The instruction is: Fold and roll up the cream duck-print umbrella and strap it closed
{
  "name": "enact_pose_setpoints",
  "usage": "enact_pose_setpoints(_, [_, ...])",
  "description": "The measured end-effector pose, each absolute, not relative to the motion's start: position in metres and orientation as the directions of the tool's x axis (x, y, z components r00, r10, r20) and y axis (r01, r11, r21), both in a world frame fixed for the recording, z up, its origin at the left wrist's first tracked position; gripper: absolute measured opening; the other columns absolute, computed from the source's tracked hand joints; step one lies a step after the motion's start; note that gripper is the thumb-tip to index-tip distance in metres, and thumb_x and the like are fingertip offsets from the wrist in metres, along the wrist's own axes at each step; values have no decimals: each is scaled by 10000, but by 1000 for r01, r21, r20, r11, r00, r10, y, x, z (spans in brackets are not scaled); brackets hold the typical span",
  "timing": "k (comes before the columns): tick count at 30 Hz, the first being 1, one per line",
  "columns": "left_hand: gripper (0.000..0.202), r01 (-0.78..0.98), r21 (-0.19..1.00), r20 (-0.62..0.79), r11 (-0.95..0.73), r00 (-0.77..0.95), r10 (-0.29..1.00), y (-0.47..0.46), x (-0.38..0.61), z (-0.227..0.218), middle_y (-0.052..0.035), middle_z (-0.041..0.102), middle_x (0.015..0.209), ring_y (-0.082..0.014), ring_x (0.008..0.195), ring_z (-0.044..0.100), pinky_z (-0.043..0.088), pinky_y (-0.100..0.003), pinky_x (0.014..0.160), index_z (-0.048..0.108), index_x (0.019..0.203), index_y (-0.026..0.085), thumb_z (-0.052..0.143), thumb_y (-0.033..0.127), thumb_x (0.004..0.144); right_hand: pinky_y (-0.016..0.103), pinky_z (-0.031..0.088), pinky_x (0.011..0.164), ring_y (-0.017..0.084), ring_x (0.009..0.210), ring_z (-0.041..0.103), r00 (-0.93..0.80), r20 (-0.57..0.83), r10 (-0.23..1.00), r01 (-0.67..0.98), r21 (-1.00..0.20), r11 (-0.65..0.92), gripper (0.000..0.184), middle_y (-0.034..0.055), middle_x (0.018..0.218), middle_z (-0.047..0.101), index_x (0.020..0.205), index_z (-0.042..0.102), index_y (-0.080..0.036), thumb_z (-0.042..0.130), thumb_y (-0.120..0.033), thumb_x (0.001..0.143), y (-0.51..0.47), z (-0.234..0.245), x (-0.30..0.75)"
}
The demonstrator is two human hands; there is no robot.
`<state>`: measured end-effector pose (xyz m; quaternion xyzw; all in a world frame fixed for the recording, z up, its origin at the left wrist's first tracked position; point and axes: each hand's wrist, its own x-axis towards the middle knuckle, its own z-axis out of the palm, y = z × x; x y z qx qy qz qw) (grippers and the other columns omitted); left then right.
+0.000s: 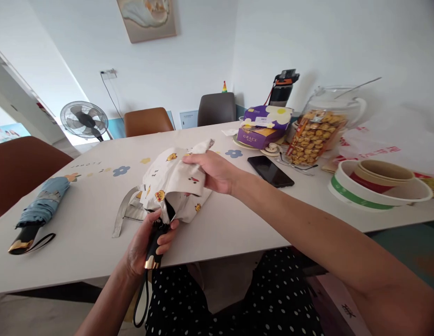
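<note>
A white folding umbrella (182,186) with yellow cartoon figures lies loosely folded over the table, its canopy bunched and its strap hanging out to the left. My left hand (143,242) is wrapped round its black handle, which ends in a gold cap and a wrist loop. Higher up, my right hand (217,172) pinches the white canopy fabric between thumb and fingers. The far tip of the umbrella shows just past my right hand. A blue umbrella (45,200), rolled up, rests at the left of the table.
On the right of the white table (237,228) lie a black phone (271,171), a purple tissue box (260,136), a bag of snacks (314,135), a glass pitcher (351,109) and paper bowls (360,196). Chairs (148,121) and a fan (84,119) stand beyond.
</note>
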<state>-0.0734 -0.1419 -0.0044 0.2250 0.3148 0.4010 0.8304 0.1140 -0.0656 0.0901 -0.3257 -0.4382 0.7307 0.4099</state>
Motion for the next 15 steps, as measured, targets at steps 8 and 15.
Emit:
enact_pose_setpoints(8, [296, -456, 713, -366, 532, 405, 838, -143, -71, -9, 33, 487, 567, 4, 342, 292, 291, -101, 265, 535, 663, 117, 662, 376, 727, 357, 546, 702, 146, 737, 589, -732, 87, 675, -292, -936, -197, 115, 25, 819, 609, 861, 550, -163, 584, -230, 774, -64, 94, 68])
enact_pose_setpoints(15, [439, -496, 544, -345, 677, 603, 719, -138, -87, -7, 62, 320, 399, -9, 277, 252, 306, -99, 244, 457, 515, 146, 506, 456, 824, 390, 505, 801, 192, 920, 595, -286, 156, 946, -269, -960, 77, 389, 51, 1015, 581, 1027, 490, -203, 645, -322, 691, -46, 83, 115])
